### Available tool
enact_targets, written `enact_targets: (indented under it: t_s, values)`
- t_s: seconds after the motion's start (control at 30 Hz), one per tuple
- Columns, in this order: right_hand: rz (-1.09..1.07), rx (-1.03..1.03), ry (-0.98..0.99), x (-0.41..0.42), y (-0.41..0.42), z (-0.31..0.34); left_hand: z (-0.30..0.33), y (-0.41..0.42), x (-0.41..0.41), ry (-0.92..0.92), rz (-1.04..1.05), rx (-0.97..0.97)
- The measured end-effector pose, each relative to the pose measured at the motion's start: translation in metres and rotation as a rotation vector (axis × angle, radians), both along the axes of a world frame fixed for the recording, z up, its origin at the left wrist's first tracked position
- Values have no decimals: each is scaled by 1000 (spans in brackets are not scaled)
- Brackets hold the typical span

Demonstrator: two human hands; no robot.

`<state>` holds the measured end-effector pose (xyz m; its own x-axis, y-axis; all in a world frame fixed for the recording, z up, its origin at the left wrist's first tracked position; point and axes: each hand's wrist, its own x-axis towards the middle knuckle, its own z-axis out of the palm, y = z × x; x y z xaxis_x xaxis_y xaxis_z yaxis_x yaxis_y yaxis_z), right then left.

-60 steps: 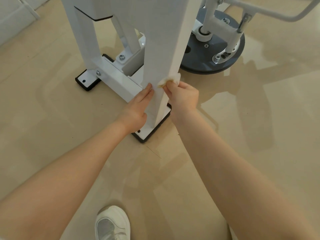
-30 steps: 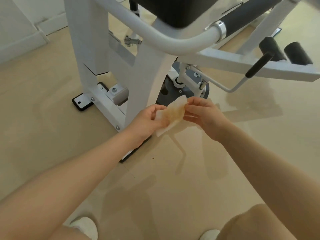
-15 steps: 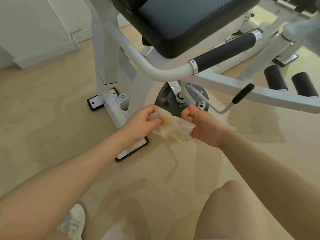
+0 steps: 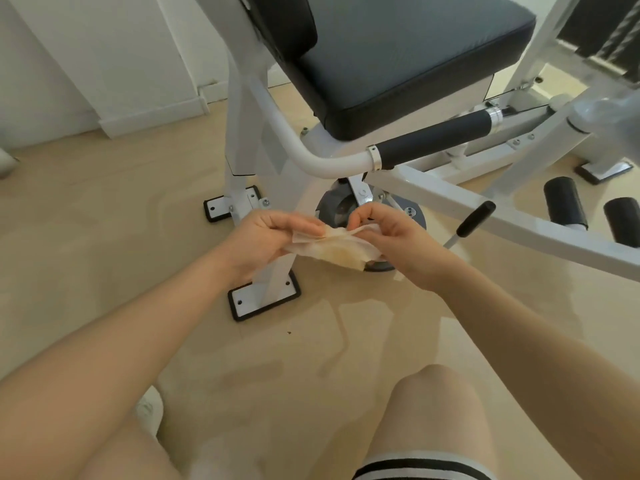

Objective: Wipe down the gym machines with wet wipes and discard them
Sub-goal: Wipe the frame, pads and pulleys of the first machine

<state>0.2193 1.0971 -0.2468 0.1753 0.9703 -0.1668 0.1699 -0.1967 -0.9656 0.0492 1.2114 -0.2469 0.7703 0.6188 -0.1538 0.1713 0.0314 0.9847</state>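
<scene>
Holding, at frame centre above the floor: one wet wipe (image 4: pixel 332 249), crumpled, white with a yellow-brown stain, stretched between both hands. Left hand (image 4: pixel 263 242) at 9 o'clock of the wipe, fingers curled, thumb and fingertips pinching its left edge. Right hand (image 4: pixel 391 237) at 3 o'clock of the wipe, fingers bent, pinching its upper right fold. Behind the hands, toward 12 o'clock: gym machine (image 4: pixel 249 140), white frame; black padded seat (image 4: pixel 398 57) at 1 o'clock; black foam grip (image 4: pixel 433 138) on a curved white bar just under the seat. Grey round disc (image 4: pixel 329 211) low on the frame, partly hidden by the hands. Bolted foot plate (image 4: pixel 265 299) at 6 o'clock of the left hand. Two black rollers (image 4: pixel 564 202) at 3 o'clock, near the right edge. Beige floor (image 4: pixel 104 237); bare knee (image 4: pixel 436 393) at 5 o'clock.
</scene>
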Motion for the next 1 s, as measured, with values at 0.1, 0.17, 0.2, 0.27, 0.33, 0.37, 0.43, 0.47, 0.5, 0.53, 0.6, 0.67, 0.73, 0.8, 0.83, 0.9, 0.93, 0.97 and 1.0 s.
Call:
enact_targets:
  t_s: [0.1, 0.17, 0.2, 0.27, 0.33, 0.37, 0.43, 0.47, 0.5, 0.53, 0.6, 0.67, 0.73, 0.8, 0.83, 0.9, 0.93, 0.97, 1.0]
  values:
    - [-45, 37, 315, -3, 7, 23, 7, 7, -6, -74, 4, -28]
    - [-44, 37, 411, -2, 12, 36, 11, 16, -7, -80, -16, -3]
    - [-62, 39, 365, -2, 16, 40, 14, 21, -6, -75, -30, 14]
    - [-178, 63, 171, -2, 24, 45, 21, 29, 0, -52, -36, 100]
    - [-372, 128, 2, 0, 33, 52, 30, 37, 9, -42, 42, 309]
    - [-462, 213, -84, 2, 38, 58, 36, 40, 15, -40, 78, 442]
    - [-605, 475, -360, 4, 46, 74, 46, 51, 24, 30, 57, 676]
    - [-637, 624, -549, 4, 49, 79, 48, 58, 26, 109, -8, 784]
    - [-624, 745, -763, 4, 52, 82, 48, 65, 27, 202, -99, 887]
    - [-557, 810, -972, 3, 56, 80, 48, 72, 28, 282, -197, 978]
    - [-300, 752, -1315, 0, 59, 61, 45, 81, 29, 326, -294, 1063]
    - [-23, 534, -1462, -6, 56, 34, 41, 84, 28, 302, -292, 1107]
    - [103, 414, -1502, -10, 46, 20, 36, 86, 28, 264, -278, 1212]
    - [66, 356, -1410, -15, 40, 22, 32, 88, 27, 235, -269, 1289]
    - [11, 354, -1390, -15, 41, 25, 31, 90, 28, 222, -259, 1299]
    - [-46, 337, -1480, -11, 47, 25, 29, 92, 29, 204, -248, 1293]
    - [-45, 316, -1559, -8, 52, 22, 28, 93, 30, 198, -249, 1288]
    - [-42, 304, -1619, -5, 58, 19, 27, 94, 31, 198, -249, 1288]
    - [-56, 314, -1654, -3, 63, 17, 26, 95, 31, 198, -246, 1294]
